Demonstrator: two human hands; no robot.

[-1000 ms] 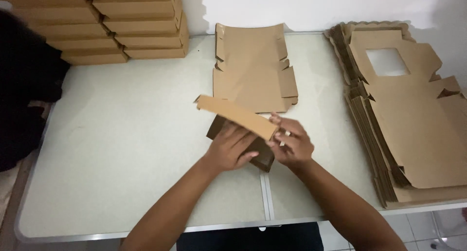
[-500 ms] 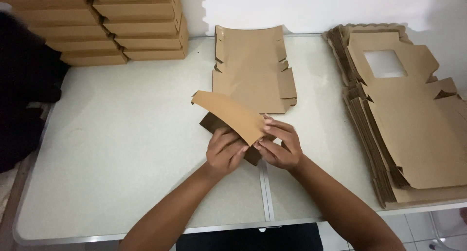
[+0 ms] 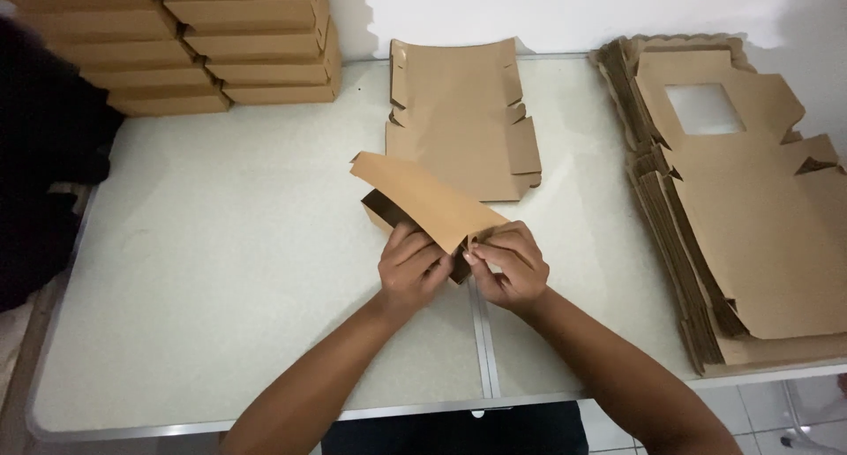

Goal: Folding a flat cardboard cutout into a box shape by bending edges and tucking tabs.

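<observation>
A small brown cardboard box, half folded with its lid flap raised, rests at the middle of the white table. My left hand grips its near side from the left. My right hand pinches the box's near right corner with fingertips against the flap. Both hands touch each other at that corner. The box's dark inside shows under the flap.
A flat unfolded brown blank lies just beyond the box. A thick pile of flat windowed blanks fills the table's right side. Stacks of finished brown boxes stand at the back left. Something dark sits at the left edge.
The box has been turned and its lid flap lifted higher toward the left. My hands have shifted together to the box's near right corner.
</observation>
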